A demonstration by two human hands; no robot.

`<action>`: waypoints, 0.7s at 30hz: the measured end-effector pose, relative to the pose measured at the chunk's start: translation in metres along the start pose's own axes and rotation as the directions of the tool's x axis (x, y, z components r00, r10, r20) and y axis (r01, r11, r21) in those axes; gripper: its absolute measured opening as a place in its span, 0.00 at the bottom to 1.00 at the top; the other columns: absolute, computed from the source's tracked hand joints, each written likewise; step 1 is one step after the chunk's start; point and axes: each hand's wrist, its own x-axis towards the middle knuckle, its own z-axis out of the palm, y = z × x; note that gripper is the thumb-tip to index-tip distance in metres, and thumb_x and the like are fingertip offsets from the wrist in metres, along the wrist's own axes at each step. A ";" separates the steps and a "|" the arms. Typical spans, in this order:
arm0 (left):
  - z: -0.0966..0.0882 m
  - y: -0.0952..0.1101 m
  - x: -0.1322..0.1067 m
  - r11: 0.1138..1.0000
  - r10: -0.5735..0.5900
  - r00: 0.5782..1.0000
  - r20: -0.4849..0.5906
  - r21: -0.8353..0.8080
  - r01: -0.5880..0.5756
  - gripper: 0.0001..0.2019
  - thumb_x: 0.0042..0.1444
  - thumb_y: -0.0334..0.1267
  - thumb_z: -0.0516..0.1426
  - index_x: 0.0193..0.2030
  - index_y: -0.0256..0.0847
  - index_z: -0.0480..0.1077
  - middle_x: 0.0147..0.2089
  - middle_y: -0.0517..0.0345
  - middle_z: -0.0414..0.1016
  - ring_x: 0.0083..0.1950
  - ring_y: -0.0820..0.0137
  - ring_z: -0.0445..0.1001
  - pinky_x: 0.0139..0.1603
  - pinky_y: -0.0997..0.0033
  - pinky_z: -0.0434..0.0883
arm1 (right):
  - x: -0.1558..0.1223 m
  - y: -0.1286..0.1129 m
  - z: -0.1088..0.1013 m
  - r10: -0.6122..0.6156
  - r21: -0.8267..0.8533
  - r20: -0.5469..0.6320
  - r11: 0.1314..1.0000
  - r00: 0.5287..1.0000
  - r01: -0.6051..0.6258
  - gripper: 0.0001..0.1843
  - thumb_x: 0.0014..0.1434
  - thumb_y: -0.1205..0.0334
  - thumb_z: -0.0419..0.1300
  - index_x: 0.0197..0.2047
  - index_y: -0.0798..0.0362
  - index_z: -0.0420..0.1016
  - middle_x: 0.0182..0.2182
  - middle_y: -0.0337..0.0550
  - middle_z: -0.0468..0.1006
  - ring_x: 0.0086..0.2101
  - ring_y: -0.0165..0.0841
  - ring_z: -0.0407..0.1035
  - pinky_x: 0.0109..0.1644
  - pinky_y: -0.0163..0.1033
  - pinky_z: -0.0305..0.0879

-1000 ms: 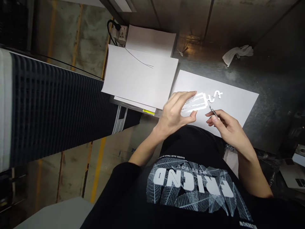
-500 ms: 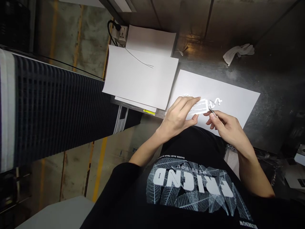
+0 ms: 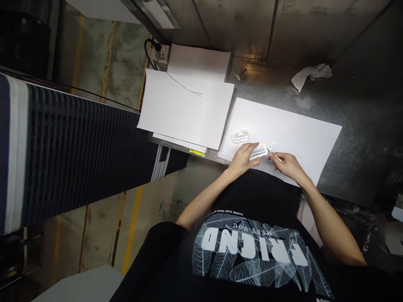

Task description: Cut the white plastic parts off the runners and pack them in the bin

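Note:
My left hand (image 3: pixel 244 158) rests on a white sheet (image 3: pixel 299 134) at the near edge of a dark metal table, fingers pinched on a small white cut-out piece (image 3: pixel 258 151). My right hand (image 3: pixel 288 164) is closed around a thin metal tool (image 3: pixel 273 155), whose tip touches the right end of that piece. A thin curly white strip (image 3: pixel 271 145) sticks up just beyond the tip. A second small white cut-out (image 3: pixel 241 136) lies loose on the sheet, just beyond my left hand.
A stack of white sheets (image 3: pixel 189 105) lies left of the work sheet, with a thin wire (image 3: pixel 184 85) across it and a power socket (image 3: pixel 160 52) behind. A crumpled white glove (image 3: pixel 310 73) lies at the back right. A black ribbed belt (image 3: pixel 78 147) runs along the left.
Both hands have dropped toward the near edge of the sheet with the piece and tool. A second cut-out, earlier hidden by my left hand, now lies exposed beyond it.

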 end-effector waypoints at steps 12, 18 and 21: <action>-0.006 -0.035 0.018 0.985 -0.136 0.990 0.034 0.111 0.131 0.25 0.62 0.33 0.63 0.66 0.36 0.69 0.64 0.41 0.73 0.67 0.54 0.73 0.69 0.52 0.73 | 0.008 0.027 0.005 -0.036 -0.092 -0.273 0.996 0.961 0.011 0.27 0.70 0.34 0.53 0.50 0.47 0.81 0.35 0.46 0.81 0.37 0.44 0.74 0.43 0.44 0.65; -0.006 -0.051 0.035 0.927 -0.280 0.960 0.014 0.264 0.267 0.33 0.61 0.34 0.62 0.73 0.31 0.61 0.75 0.30 0.60 0.76 0.45 0.60 0.76 0.45 0.63 | 0.006 0.074 -0.004 -0.187 -0.398 -0.394 0.917 0.900 0.016 0.29 0.67 0.39 0.56 0.61 0.49 0.78 0.49 0.57 0.77 0.56 0.56 0.69 0.66 0.66 0.58; -0.002 -0.056 0.041 0.864 -0.375 0.920 0.114 0.404 0.302 0.44 0.58 0.33 0.64 0.78 0.31 0.52 0.78 0.32 0.56 0.78 0.46 0.57 0.77 0.47 0.61 | 0.022 0.076 -0.008 -0.258 -0.368 -0.443 0.926 0.859 0.088 0.32 0.69 0.41 0.55 0.69 0.49 0.72 0.66 0.61 0.66 0.68 0.57 0.57 0.73 0.70 0.46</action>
